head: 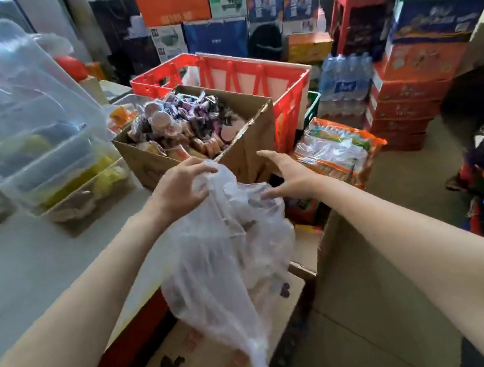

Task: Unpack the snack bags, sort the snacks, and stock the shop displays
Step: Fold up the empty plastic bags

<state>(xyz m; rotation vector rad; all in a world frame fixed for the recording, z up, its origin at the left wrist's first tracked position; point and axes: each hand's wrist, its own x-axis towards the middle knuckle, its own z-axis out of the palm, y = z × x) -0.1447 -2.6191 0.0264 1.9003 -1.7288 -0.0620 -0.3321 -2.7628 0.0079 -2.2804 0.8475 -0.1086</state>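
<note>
My left hand (183,185) grips the bunched top of a clear plastic bag (226,267) that hangs down over the counter's edge, with a few dark wrapped snacks faintly showing inside. To the right of the bag's top, my right hand (289,173) is held with straight fingers, its thumb side touching the plastic. Just beyond both hands stands an open cardboard box (254,144) heaped with purple and brown wrapped snacks (177,120).
A clear lidded tub (14,126) with yellow packets sits on the white counter (17,274) at left. A red crate (288,84) stands behind the box. An orange multipack (338,151) leans at right. Flat cartons (198,365) lie below; stacked boxes and bottled water fill the back.
</note>
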